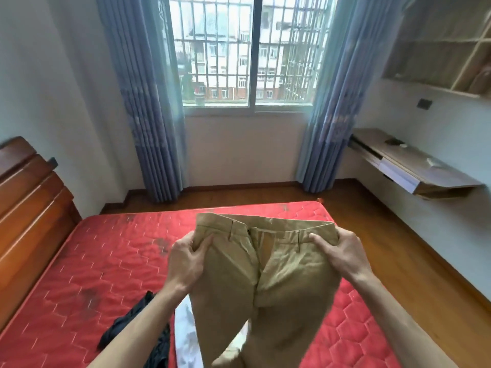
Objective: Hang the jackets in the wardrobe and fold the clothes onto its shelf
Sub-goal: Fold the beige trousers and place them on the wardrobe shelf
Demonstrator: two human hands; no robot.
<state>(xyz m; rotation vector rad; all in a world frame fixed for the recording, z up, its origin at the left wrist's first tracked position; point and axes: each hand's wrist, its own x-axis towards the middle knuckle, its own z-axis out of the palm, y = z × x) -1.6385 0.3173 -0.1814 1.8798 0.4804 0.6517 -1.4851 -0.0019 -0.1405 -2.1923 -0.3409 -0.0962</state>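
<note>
Head camera looks down over both hands, which hold up a pair of khaki trousers (265,274) by the waistband, spread between them above a red quilted mattress (87,266). The left hand (186,261) grips the left end of the waistband, thumb on the front of the cloth and fingers curled behind it; the right hand (337,253) pinches the right end the same way, thumb (318,239) lying flat along the band and the other fingers hidden behind the fabric. The fly hangs open between the hands, and the legs drop down toward the person, their lower ends out of view. By my reading the task is at an early or middle stage: the trousers are lifted and spread but not yet folded, so the fold itself and the carry to the wardrobe shelf are both left (no wardrobe shows in this view, so nothing can be said of what already sits in it). Below the left forearm a dark garment (143,328) lies crumpled on the mattress, and just beside it, under the hanging trousers, a white garment (186,335) lies partly covered; both look unsorted, so they too seem to remain. Whether the dark one is a jacket I cannot tell.
</note>
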